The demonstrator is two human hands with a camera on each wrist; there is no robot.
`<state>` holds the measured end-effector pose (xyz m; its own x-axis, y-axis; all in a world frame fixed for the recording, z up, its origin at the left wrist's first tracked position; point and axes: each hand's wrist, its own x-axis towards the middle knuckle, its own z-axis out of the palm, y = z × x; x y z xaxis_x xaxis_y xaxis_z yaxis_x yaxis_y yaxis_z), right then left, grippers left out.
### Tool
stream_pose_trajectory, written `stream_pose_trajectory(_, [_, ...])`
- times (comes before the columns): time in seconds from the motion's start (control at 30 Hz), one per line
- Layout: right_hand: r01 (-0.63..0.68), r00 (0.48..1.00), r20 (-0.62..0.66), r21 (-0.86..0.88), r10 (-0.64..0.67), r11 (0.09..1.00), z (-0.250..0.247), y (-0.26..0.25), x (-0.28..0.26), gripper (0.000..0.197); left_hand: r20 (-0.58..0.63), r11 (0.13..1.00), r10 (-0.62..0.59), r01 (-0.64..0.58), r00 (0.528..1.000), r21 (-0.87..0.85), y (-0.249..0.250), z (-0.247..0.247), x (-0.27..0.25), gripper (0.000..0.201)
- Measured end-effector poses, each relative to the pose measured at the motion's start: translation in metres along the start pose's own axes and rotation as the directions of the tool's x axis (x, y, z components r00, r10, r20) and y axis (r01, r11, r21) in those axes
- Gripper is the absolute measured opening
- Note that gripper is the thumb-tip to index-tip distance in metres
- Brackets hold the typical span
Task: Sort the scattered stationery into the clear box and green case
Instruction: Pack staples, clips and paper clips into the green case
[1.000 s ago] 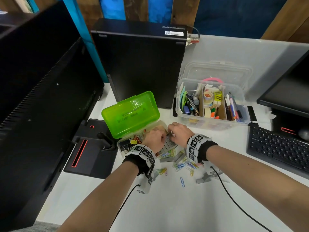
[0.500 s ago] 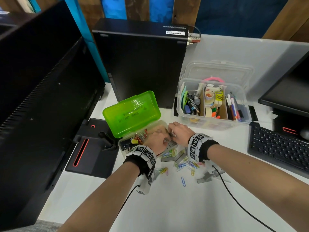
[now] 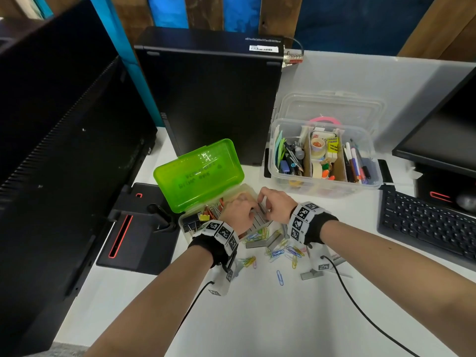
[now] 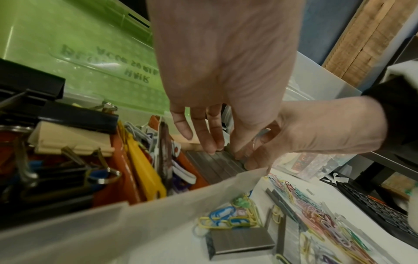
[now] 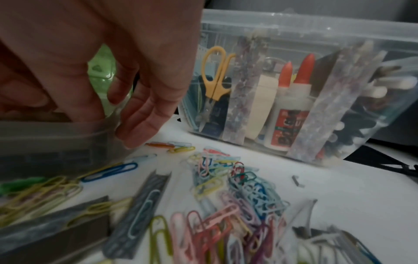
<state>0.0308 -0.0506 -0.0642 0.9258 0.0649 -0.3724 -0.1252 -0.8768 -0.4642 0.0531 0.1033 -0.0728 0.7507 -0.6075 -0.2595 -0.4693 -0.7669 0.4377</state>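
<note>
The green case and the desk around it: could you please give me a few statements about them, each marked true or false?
1. The green case stands with its lid open. True.
2. Both hands, left hand and right hand, work at the staple strips inside the case. True.
3. The clear box has its lid shut. False: it is open, with scissors and glue bottles inside.
4. No paper clips remain on the desk. False: many coloured ones lie scattered in front of the case.
5. Black binder clips lie in the case. True.
</note>
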Motion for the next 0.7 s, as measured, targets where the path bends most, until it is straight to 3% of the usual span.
stream_pose_trajectory(0.17, [0.001, 0.999, -0.037, 0.14, 0.004, 0.99, -0.012, 0.014, -0.005, 0.032, -0.04, 0.994, 0.062, -0.058, 0.997, 0.093, 0.003, -0.002, -0.001, 0.043])
stream_pose_trajectory(0.4, [-0.051, 0.993, -0.092, 0.202, 0.071, 0.978, -0.011, 0.03, -0.021, 0.03, 0.101, 0.919, 0.126, -0.154, 0.987, 0.363, 0.008, -0.006, -0.004, 0.045])
stream_pose_trajectory(0.53, [-0.06, 0.991, -0.104, 0.196, 0.081, 0.979, -0.006, 0.034, -0.028, 0.024, 0.143, 0.9, 0.124, -0.172, 0.982, 0.402, 0.011, -0.008, -0.004, 0.047])
stream_pose_trajectory(0.7, [-0.18, 0.957, -0.186, 0.219, 0.222, 0.959, -0.004, 0.046, -0.038, 0.02, -0.048, 0.955, 0.155, -0.137, 0.987, 0.262, 0.026, -0.015, -0.008, 0.035])
